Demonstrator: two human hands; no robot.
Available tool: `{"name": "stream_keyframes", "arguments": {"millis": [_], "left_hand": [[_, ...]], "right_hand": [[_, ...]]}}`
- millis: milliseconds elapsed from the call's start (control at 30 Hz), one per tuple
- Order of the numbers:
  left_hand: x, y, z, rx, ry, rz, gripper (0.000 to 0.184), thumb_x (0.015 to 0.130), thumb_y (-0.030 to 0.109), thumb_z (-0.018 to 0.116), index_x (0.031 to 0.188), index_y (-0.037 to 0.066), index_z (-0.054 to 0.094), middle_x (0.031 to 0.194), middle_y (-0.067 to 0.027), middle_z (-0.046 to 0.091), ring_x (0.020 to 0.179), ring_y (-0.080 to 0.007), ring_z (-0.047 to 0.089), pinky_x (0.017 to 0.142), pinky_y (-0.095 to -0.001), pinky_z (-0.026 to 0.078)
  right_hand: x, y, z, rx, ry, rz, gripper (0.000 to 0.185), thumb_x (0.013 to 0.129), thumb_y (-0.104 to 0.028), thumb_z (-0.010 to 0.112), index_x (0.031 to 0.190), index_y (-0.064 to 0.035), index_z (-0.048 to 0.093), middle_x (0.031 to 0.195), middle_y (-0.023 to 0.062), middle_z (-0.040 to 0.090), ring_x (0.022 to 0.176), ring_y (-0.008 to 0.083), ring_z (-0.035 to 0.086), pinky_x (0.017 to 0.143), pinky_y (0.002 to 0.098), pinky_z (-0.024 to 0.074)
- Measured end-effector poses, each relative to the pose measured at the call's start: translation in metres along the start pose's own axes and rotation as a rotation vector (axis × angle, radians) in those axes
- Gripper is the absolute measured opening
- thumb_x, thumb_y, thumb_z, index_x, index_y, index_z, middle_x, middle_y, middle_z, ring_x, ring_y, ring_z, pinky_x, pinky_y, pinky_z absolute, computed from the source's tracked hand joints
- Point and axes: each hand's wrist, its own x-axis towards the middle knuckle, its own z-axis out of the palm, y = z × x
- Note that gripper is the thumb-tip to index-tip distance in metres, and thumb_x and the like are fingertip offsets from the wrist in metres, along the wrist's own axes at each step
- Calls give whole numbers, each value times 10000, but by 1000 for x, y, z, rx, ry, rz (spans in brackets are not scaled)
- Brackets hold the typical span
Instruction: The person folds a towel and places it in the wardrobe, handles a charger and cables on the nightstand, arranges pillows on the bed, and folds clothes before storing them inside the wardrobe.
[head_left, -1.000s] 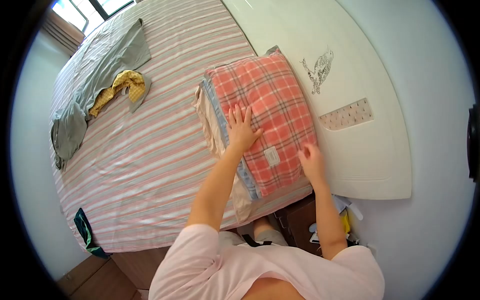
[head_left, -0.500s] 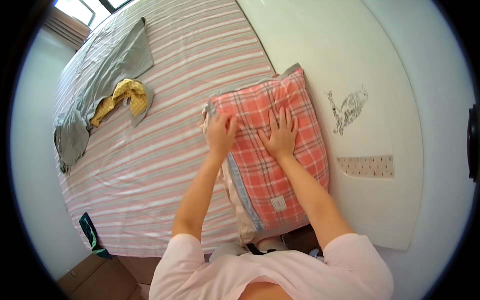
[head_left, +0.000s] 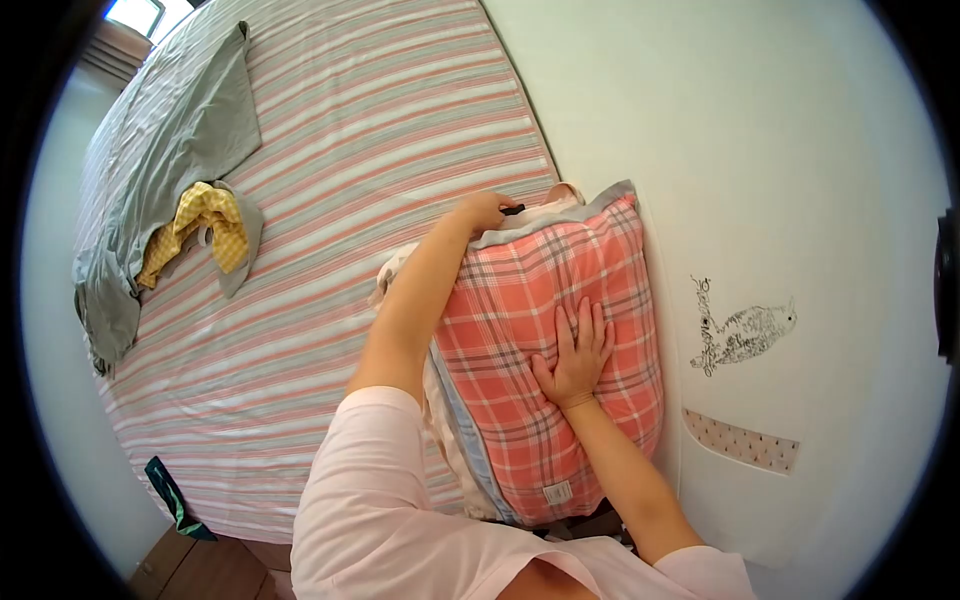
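1. Right hand (head_left: 577, 370) lies palm down on the red plaid pillow (head_left: 500, 370), fingers extended and slightly spread, pressing on the top without gripping anything.
2. Left hand (head_left: 485, 212) reaches past the pillow's far edge, its fingers bent, right beside a small black thing (head_left: 513, 209). I cannot tell whether it has hold of that or how far the fingers are closed.
3. That pillow lies on the bed at the person's front, alongside the white headboard (head_left: 620, 90). It has a grey edging (head_left: 617, 192) at its far corner and a small pale label (head_left: 557, 493) near the person's end.
4. Under its left side show a light blue cloth (head_left: 472, 435) and a cream cloth (head_left: 452, 468).
5. On the headboard are a black bird drawing (head_left: 750, 338) and, nearer the person, a patterned strip (head_left: 740, 441).
6. Striped sheet (head_left: 330, 300) covers the bed. Well apart from the pillow, toward the left, lies a rumpled grey cloth (head_left: 200, 140) with a yellow checked cloth (head_left: 212, 212) against it.
7. Farther out, a dark green cloth (head_left: 170, 490) hangs at the bed's left edge, above brown wooden panels (head_left: 195, 568); a curtain (head_left: 115, 52) and window (head_left: 135, 12) fill the upper left corner.
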Motion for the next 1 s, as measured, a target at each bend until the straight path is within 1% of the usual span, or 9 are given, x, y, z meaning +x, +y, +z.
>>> {"name": "stream_keyframes", "arguments": {"millis": [100, 133, 167, 367, 433, 567, 767, 933, 1000], "left_hand": [[13, -11, 10, -101, -10, 124, 476, 708, 31, 477, 1157, 163, 565, 1092, -124, 587, 986, -283, 557, 828, -351, 442], [15, -11, 10, -142, -19, 118, 397, 743, 115, 518, 1134, 153, 577, 1069, -135, 599, 964, -274, 562, 835, -330, 428], [17, -9, 10, -145, -19, 121, 397, 743, 115, 518, 1134, 153, 577, 1069, -135, 599, 964, -274, 562, 835, -330, 428], [28, -11, 19, -80, 23, 162, 348, 700, 187, 616, 1012, 32, 603, 976, -167, 620, 894, -299, 580, 766, -355, 452], [26, -6, 16, 44, -43, 44, 394, 678, 253, 650, 983, 8, 605, 954, -183, 621, 877, -308, 585, 752, -367, 456], [32, -11, 20, 51, -70, -6, 414, 669, 293, 657, 958, 0, 611, 942, -197, 619, 874, -310, 586, 752, -366, 457], [38, -18, 29, -19, 79, 86, 408, 673, 315, 651, 891, -29, 627, 901, -212, 624, 839, -321, 594, 706, -377, 464], [27, -4, 15, 182, -119, -158, 562, 704, 538, 564, 902, 20, 655, 1005, -191, 608, 918, -339, 582, 742, -394, 463], [24, -7, 13, 158, -136, -228, 553, 707, 546, 559, 895, 37, 661, 990, -171, 618, 902, -332, 588, 721, -389, 465]], "right_hand": [[1, 1, 3, 2, -2, 6, 604, 759, -442, 487, 1264, -114, 439, 1359, 176, 315, 1254, 353, 268, 997, 525, 145], [0, 1, 4, 3, 10, 7, 599, 767, -450, 474, 1262, -113, 441, 1357, 177, 320, 1254, 353, 269, 998, 523, 142], [0, 1, 6, 2, 27, 7, 595, 776, -458, 461, 1260, -112, 443, 1354, 177, 325, 1254, 353, 270, 999, 521, 140], [2, 1, 7, -16, 31, 5, 597, 788, -474, 436, 1264, -113, 439, 1351, 176, 333, 1253, 353, 278, 1003, 514, 139], [1, 2, 8, -17, 35, 3, 598, 787, -473, 437, 1266, -115, 437, 1352, 176, 332, 1252, 352, 280, 1004, 513, 139], [1, 2, 7, -24, 30, -1, 602, 780, -468, 443, 1269, -117, 433, 1350, 176, 333, 1249, 348, 287, 1003, 515, 143], [1, 2, 6, -16, 38, 4, 601, 773, -469, 450, 1264, -122, 438, 1345, 174, 338, 1246, 346, 291, 1002, 511, 151], [3, 3, 8, -1, 37, 8, 600, 778, -474, 444, 1265, -125, 437, 1347, 173, 336, 1246, 346, 290, 1000, 511, 151], [0, 3, 9, 9, 40, 10, 600, 779, -476, 442, 1266, -124, 436, 1347, 173, 335, 1246, 347, 290, 999, 512, 151]]}}
